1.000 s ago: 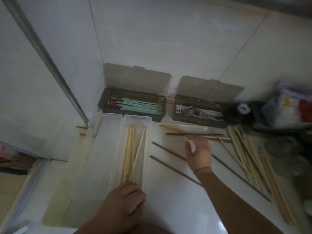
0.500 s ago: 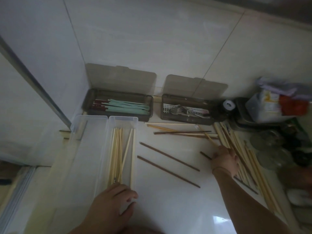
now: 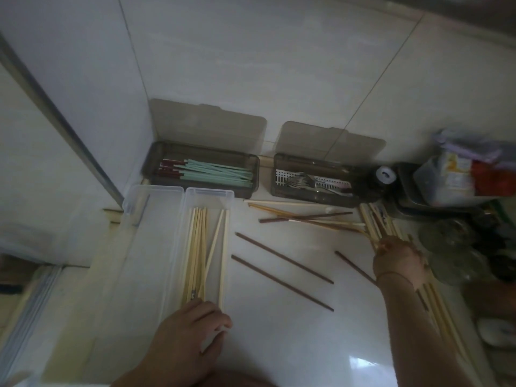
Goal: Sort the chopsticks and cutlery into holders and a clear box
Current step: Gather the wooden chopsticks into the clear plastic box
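**Chopsticks half sorted on a dim white worktop**

Spread across the white worktop [image 3: 293, 344], from largest to smallest. Dim, soft picture throughout; far right corner a dark blur of bags and glassware, contents hard to make out.

Clear box [image 3: 208, 196] at near left, long and open, holding a row of pale wooden chopsticks [image 3: 195, 247] lying lengthwise, two of them crossed at an angle. Clear lid [image 3: 150, 247] lying just left of it, touching its side.

Two smoky brown holders against the far wall, lids up and leaning on the tiles. Left holder [image 3: 201, 191] with green chopsticks [image 3: 217, 174], dark red at their left ends. Right holder [image 3: 315, 198] with metal forks [image 3: 301, 181] on a white perforated insert; exact count unclear.

Loose pale chopsticks [image 3: 371, 222] heaped at right, the pile running toward the near edge and partly hidden under the right forearm. Three dark brown chopsticks [image 3: 282, 282] lying apart at centre, the third cut off by the wrist. A few mixed sticks [image 3: 304, 217] crossed just in front of the right holder.

Left hand [image 3: 190, 333] resting on the near end of the clear box, fingers [image 3: 208, 310] loosely curled over its rim, touching the ends of the pale sticks.

Right hand [image 3: 399, 258] on the loose pile, fingers curled down into the sticks; whether gripping any, cannot tell.
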`<state>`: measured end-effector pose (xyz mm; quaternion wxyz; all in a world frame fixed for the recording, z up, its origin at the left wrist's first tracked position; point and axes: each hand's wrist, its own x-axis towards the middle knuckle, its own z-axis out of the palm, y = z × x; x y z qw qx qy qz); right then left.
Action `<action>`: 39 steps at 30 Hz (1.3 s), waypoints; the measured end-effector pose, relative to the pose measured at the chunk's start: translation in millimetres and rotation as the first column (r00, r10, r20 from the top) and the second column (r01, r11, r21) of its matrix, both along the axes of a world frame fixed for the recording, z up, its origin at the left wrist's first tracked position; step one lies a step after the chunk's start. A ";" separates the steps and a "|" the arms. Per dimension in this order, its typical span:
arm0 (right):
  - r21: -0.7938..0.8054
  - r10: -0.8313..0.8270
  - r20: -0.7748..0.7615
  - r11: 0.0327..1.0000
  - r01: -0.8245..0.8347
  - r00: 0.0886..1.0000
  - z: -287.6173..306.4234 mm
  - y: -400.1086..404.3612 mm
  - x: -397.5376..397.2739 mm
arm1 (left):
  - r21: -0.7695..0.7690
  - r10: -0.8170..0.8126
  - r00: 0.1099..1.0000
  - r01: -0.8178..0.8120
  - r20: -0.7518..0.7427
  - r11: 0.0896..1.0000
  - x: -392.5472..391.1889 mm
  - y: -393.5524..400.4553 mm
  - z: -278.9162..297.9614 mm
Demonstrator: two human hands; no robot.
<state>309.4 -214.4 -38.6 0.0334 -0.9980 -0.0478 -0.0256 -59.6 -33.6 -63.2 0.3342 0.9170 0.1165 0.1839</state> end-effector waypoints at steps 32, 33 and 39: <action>-0.182 0.883 -0.346 0.270 -0.945 0.319 -0.3 162.3 -234.0 | 0.012 0.025 0.950 -0.030 0.310 0.999 -6.2 -3.6 13.0; -0.177 0.889 -0.343 0.258 -0.950 0.305 2.0 161.8 -233.6 | 0.022 0.027 0.954 -0.035 0.298 0.999 -5.9 -3.0 12.7; 0.070 0.940 -0.289 0.209 -0.975 0.181 0.2 140.5 -224.1 | 0.031 0.059 0.979 -0.066 0.193 0.997 -2.2 2.0 13.4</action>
